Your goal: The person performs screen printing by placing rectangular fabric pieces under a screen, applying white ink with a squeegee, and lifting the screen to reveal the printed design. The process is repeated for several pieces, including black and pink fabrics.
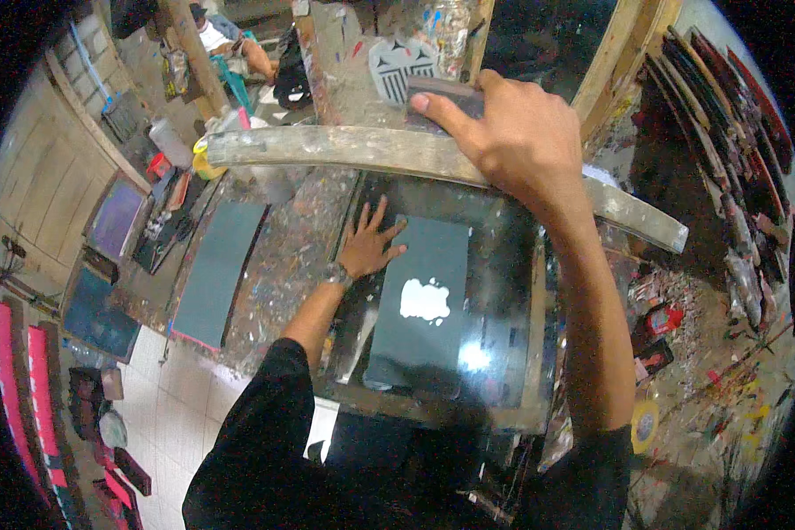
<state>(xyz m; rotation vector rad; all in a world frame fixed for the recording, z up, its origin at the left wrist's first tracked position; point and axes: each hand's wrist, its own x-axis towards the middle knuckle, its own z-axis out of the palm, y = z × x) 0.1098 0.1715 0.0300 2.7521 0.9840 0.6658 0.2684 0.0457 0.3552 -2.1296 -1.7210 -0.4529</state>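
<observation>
My left hand (367, 247) lies flat with fingers spread, at the upper left edge of a dark grey sheet (415, 353) bearing a white rounded figure (425, 301). The sheet rests on a shiny dark glass panel (499, 300) set in a wooden frame. Farther up, my right hand (530, 128) grips a brown flat-sided block (449, 95) that looks like a squeegee, thumb on its near side. A long wooden bar (344, 146) runs across just below this hand and passes behind my wrist. Whether my fingers also touch the bar, I cannot tell.
Another dark sheet (221, 269) lies on the paint-stained table to the left. Stacked frames (724, 150) lean at the far right. A tape roll (645, 426) and a red container (663, 319) sit right. Behind, a person (230, 40) sits beyond a wooden post.
</observation>
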